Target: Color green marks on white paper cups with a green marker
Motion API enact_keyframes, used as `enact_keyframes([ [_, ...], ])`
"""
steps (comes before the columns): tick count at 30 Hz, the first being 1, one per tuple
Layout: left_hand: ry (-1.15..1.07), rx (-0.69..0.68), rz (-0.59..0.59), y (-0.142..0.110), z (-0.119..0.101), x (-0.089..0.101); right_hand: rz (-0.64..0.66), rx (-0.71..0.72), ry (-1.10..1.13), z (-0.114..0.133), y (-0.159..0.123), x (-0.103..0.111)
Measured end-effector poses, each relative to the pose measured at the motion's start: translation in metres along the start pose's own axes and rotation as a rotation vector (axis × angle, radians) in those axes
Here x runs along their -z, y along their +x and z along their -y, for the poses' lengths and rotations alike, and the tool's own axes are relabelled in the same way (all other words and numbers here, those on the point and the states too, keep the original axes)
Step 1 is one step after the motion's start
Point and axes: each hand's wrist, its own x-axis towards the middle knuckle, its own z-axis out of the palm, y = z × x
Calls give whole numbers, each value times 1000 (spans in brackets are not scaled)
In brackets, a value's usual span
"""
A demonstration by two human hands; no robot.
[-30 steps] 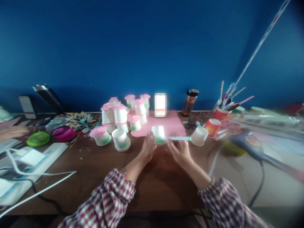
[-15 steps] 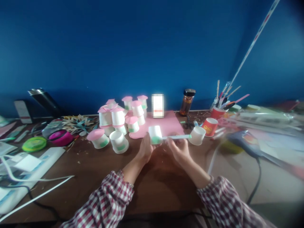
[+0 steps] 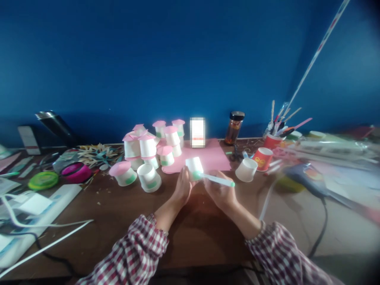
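Note:
My left hand [image 3: 182,187] grips a small white paper cup [image 3: 194,166] held upside down above the brown table [image 3: 190,233], fingers curled round its side. A green patch shows near the cup's rim. My right hand [image 3: 219,192] is closed on a green marker [image 3: 217,180], whose tip touches the green patch on the cup. The marker's far end points right and slightly down. A pink paper sheet [image 3: 208,158] lies just behind the cup.
A cluster of white cups with pink tops [image 3: 151,146] stands at the back left. A plain white cup [image 3: 246,169], a red cup [image 3: 262,158], a jar [image 3: 233,127] and a holder of brushes [image 3: 274,138] sit at the right. A glue gun [image 3: 299,174] and cables lie further right.
The marker has tilted from level to slanting down at its right end, and my right hand has shifted slightly left toward the cup. The cup stays in my left hand.

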Motion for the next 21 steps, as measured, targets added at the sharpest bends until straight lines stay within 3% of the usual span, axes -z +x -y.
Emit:
enact_keyframes([
  [2, -3, 10, -41, 0, -1, -1, -11, 62, -39, 0, -1, 0],
  [5, -32, 12, -7, -1, -3, -3, -6, 100, -44, 0, 0, 0],
  [9, -51, -5, 62, -5, -7, -5, 13, 89, -51, -2, 0, -1],
  [14, -17, -17, 33, -9, -10, -7, 10, 96, -52, -3, 0, -1],
  [21, -20, -44, 82, -7, -3, -3, 6, 87, -84, -3, 0, -2],
])
